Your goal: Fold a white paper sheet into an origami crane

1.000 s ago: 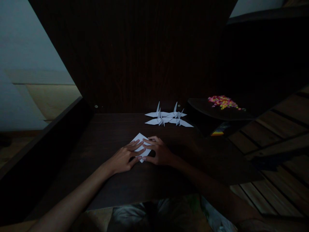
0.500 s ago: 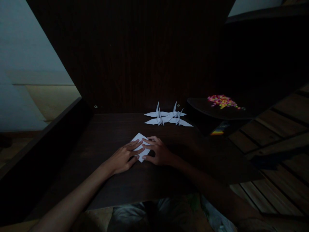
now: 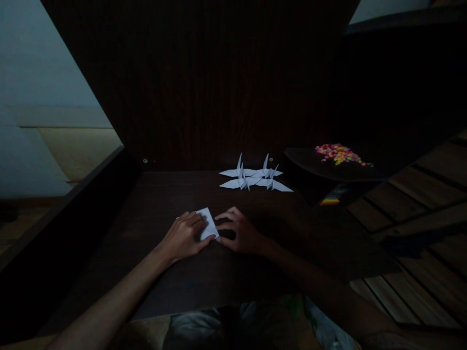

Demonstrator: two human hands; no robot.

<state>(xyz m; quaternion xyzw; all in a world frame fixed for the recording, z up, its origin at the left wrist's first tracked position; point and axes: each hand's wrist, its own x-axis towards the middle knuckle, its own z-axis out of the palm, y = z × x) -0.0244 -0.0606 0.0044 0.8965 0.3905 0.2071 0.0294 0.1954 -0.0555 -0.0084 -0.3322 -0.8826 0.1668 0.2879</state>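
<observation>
A small folded sheet of white paper [image 3: 208, 224] lies on the dark tabletop, partly covered by my left hand [image 3: 186, 236]. My left fingers are bent over the paper and the thumb presses near its lower right corner. My right hand [image 3: 240, 232] is just to the right, open, its fingers spread apart and its thumb tip at that same corner. Whether the right thumb touches the paper is hard to tell. Farther back stand several white origami cranes [image 3: 242, 183], close together with their wings overlapping.
A raised dark shelf [image 3: 299, 158] at the right bears a heap of small colourful pieces [image 3: 339, 153]. Under it is an object with a rainbow-striped edge [image 3: 330, 201]. A dark upright panel [image 3: 204, 87] closes the back, and a low side board [image 3: 73, 204] runs along the left.
The paper has turned and shifted slightly left, with its tip now at the lower right. My left fingers have curled over it, while the right fingers have come off its face.
</observation>
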